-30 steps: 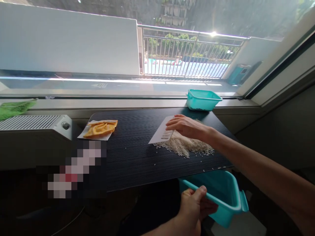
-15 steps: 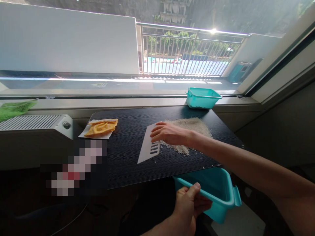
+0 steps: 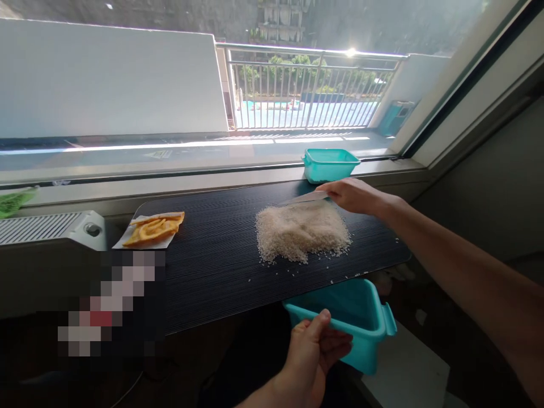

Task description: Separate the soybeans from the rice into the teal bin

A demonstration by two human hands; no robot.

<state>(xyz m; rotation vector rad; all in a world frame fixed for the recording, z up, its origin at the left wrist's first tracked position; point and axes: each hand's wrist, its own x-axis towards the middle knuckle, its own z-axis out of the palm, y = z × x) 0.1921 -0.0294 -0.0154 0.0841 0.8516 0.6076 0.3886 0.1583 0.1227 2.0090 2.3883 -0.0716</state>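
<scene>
Rice pile (image 3: 302, 231) mid-counter (image 3: 212, 266), scraper behind it.
My right hand (image 3: 355, 195) grips white scraper (image 3: 306, 198); left hand (image 3: 312, 354) grasps teal bin (image 3: 359, 317) below front edge; second teal tub (image 3: 329, 164) at back edge.

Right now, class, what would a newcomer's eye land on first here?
The pale heap of rice in the middle of the dark table, with the right hand holding a white scraper at its far edge. Below the near edge, the left hand holds a turquoise bin.
</scene>
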